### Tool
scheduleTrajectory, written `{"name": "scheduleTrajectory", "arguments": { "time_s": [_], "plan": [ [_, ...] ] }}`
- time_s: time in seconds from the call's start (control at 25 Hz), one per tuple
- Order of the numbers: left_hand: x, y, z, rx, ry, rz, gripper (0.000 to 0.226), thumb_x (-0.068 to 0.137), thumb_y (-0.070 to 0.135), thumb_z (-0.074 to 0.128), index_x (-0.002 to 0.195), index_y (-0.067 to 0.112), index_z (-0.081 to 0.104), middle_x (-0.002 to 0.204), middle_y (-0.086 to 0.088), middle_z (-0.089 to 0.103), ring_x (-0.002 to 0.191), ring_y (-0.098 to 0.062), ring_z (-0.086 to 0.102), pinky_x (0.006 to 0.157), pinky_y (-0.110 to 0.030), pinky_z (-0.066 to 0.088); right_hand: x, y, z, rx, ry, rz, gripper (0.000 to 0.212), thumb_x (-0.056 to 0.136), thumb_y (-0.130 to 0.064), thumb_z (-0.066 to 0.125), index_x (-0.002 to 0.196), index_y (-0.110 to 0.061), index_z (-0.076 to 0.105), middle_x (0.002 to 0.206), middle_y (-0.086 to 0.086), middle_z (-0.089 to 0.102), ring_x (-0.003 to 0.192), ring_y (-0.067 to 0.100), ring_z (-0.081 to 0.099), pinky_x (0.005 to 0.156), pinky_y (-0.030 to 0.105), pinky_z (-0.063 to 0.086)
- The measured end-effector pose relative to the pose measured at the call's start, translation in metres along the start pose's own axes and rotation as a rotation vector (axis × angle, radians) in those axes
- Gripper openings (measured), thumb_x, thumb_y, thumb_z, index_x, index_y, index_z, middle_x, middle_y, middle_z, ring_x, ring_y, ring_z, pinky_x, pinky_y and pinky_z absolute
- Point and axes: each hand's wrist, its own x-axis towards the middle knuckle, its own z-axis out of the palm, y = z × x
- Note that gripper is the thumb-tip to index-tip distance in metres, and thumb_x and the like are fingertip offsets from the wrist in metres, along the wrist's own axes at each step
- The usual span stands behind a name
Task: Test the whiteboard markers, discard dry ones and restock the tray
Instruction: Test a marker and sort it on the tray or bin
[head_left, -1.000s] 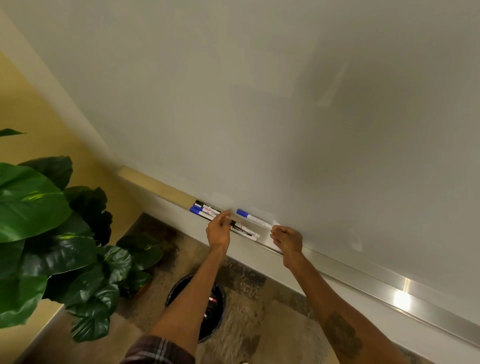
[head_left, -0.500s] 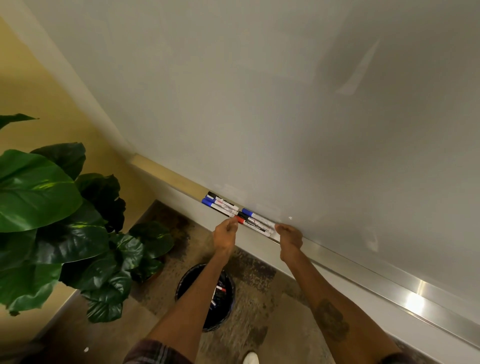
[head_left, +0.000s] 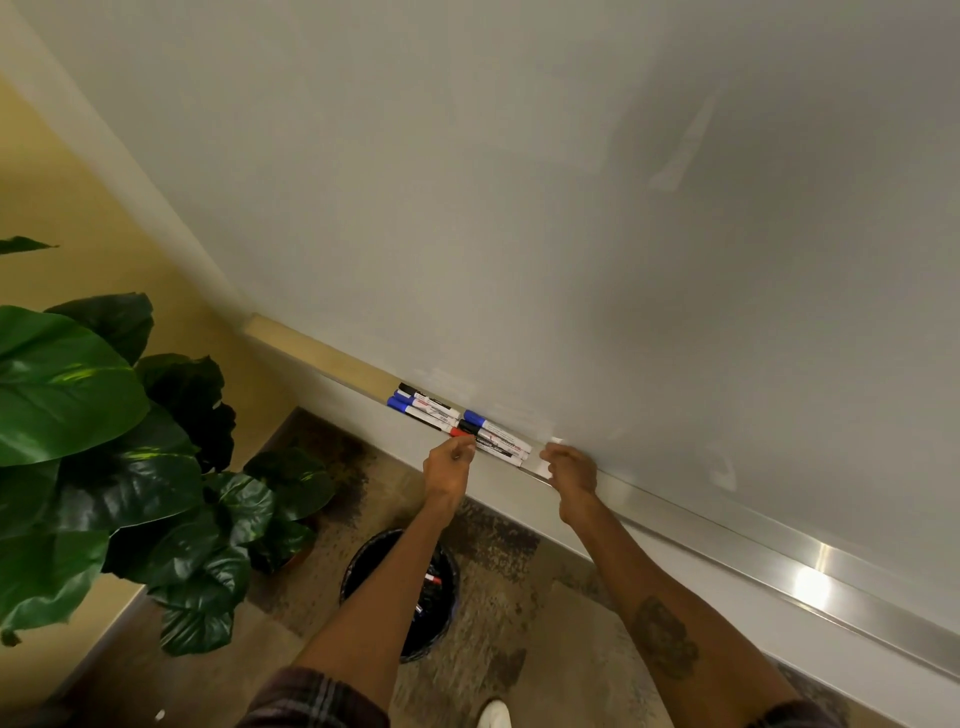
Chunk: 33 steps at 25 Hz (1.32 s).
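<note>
The whiteboard (head_left: 571, 182) is smooth and glossy, with soft streaks of glare on it. Below it the tray (head_left: 779, 566) is brushed metal, satin, with one bright hot spot. The markers (head_left: 493, 436) look plastic: white barrels with printed labels and shiny coloured caps. The bin (head_left: 363, 558) has a slick black plastic liner. The carpet (head_left: 519, 623) is mottled and rough-napped. The plant (head_left: 67, 395) has waxy, shiny leaves, the yellow wall (head_left: 62, 208) is matt paint, and the sleeve (head_left: 311, 699) is soft plaid cloth.

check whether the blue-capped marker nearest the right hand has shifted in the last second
Yes. The blue-capped marker slid left along the tray, closing its gap to the left group of markers.
</note>
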Motion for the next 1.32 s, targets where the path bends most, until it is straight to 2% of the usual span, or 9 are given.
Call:
{"name": "scheduleTrajectory", "arguments": {
  "time_s": [0.08,0.16,0.32,0.48,0.68,0.8,0.92,1.2,1.32],
  "plan": [
    [-0.006,0.005,0.009,-0.004,-0.017,0.022,0.03,0.099,0.012,0.056,0.128,0.011,0.064,0.127,-0.009,0.065,0.119,-0.024,0.059,0.108,-0.043,0.046,-0.005,0.001,-0.013,-0.012,0.007,-0.042,0.017,0.085,-0.004,0.065,0.088,-0.019,0.073,0.091,0.001,0.069,0.082,0.017,0.062,0.075,0.03,0.053],
    [-0.015,0.011,0.022,0.004,-0.043,0.044,0.029,0.099,0.012,0.057,0.127,0.011,0.065,0.128,-0.008,0.065,0.121,-0.024,0.059,0.109,-0.041,0.046,-0.012,0.0,-0.03,-0.079,0.023,-0.122,0.02,0.087,-0.005,0.064,0.081,-0.022,0.072,0.096,0.004,0.071,0.088,0.02,0.063,0.084,0.036,0.054],
    [-0.037,0.023,0.055,0.043,-0.095,0.115,0.027,0.097,0.011,0.06,0.122,0.011,0.069,0.132,-0.007,0.064,0.124,-0.023,0.057,0.111,-0.032,0.042,-0.022,-0.001,-0.07,-0.243,0.048,-0.28,0.02,0.092,-0.008,0.059,0.102,-0.013,0.076,0.108,0.004,0.072,0.097,0.019,0.065,0.094,0.034,0.053],
    [-0.064,0.03,0.092,0.125,-0.192,0.156,0.03,0.097,0.013,0.059,0.127,0.01,0.066,0.136,-0.007,0.06,0.127,-0.023,0.054,0.108,-0.025,0.036,-0.033,0.005,-0.117,-0.329,0.054,-0.365,0.025,0.092,-0.005,0.057,0.11,-0.01,0.074,0.116,0.004,0.071,0.108,0.018,0.064,0.099,0.026,0.047],
    [-0.101,0.037,0.146,0.177,-0.287,0.199,0.034,0.098,0.016,0.059,0.131,0.01,0.062,0.139,-0.007,0.058,0.128,-0.022,0.053,0.109,-0.028,0.037,-0.046,0.014,-0.188,-0.304,0.101,-0.376,0.026,0.091,-0.004,0.058,0.111,-0.011,0.073,0.119,0.005,0.069,0.108,0.019,0.062,0.095,0.023,0.045],
    [-0.125,0.042,0.18,0.206,-0.339,0.233,0.033,0.098,0.016,0.058,0.13,0.01,0.063,0.135,-0.007,0.061,0.124,-0.021,0.056,0.109,-0.03,0.04,-0.05,0.023,-0.233,-0.271,0.143,-0.369,0.027,0.091,-0.004,0.058,0.112,-0.013,0.072,0.121,0.006,0.068,0.11,0.02,0.061,0.102,0.03,0.046],
    [-0.152,0.05,0.216,0.225,-0.384,0.272,0.031,0.098,0.016,0.059,0.128,0.009,0.065,0.131,-0.006,0.064,0.12,-0.02,0.059,0.104,-0.026,0.042,-0.054,0.031,-0.278,-0.282,0.191,-0.368,0.027,0.092,-0.007,0.059,0.115,-0.013,0.071,0.124,0.005,0.067,0.115,0.021,0.061,0.107,0.037,0.045],
    [-0.205,0.06,0.292,0.254,-0.493,0.334,0.027,0.098,0.015,0.059,0.122,0.009,0.069,0.125,-0.004,0.067,0.115,-0.016,0.06,0.095,-0.019,0.042,-0.06,0.049,-0.38,-0.28,0.287,-0.379,0.026,0.094,-0.013,0.059,0.118,-0.011,0.068,0.126,0.008,0.065,0.116,0.023,0.059,0.105,0.042,0.046],
    [-0.226,0.061,0.329,0.308,-0.548,0.337,0.029,0.098,0.019,0.059,0.123,0.01,0.068,0.125,-0.003,0.067,0.116,-0.018,0.061,0.101,-0.027,0.046,-0.065,0.062,-0.426,-0.237,0.352,-0.355,0.028,0.095,-0.013,0.058,0.122,-0.01,0.065,0.128,0.009,0.061,0.117,0.025,0.058,0.105,0.042,0.046]
  ]
}}
